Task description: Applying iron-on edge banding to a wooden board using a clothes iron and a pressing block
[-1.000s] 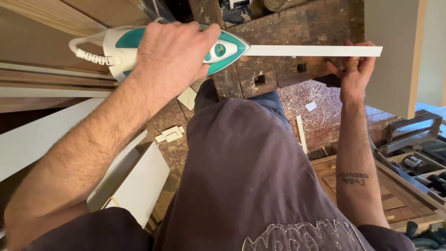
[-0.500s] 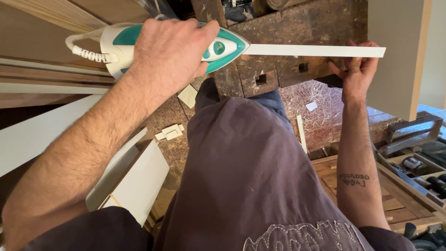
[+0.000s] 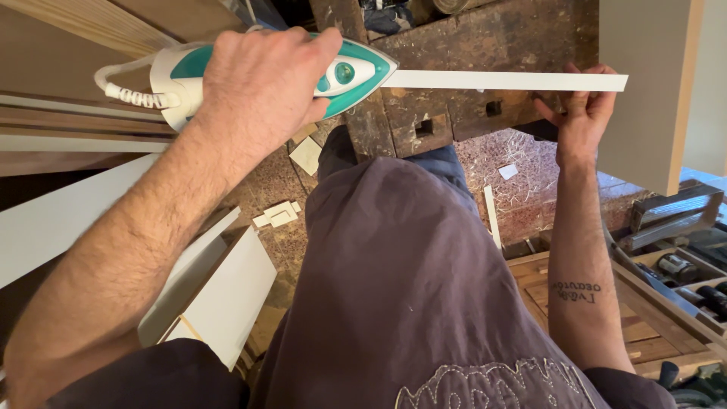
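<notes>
My left hand (image 3: 261, 83) grips the handle of a white and teal clothes iron (image 3: 352, 74), its pointed nose facing right. The iron rests on one end of a long narrow white strip (image 3: 500, 80) that runs to the right. My right hand (image 3: 581, 113) pinches the far right end of that strip from below, fingers curled up around its edge. Under the strip lies a dark, worn wooden workbench (image 3: 469, 38). My knee in dark grey fabric fills the lower middle of the view.
White panels (image 3: 219, 295) lean at lower left. Small white offcuts (image 3: 279, 215) litter the chipboard floor. A tall pale board (image 3: 644, 91) stands at right. A wooden tray with tools (image 3: 681, 265) sits at lower right. Stacked boards (image 3: 68, 129) lie at left.
The iron and my left hand have slid slightly to the right along the strip. My right hand keeps its hold on the strip's end.
</notes>
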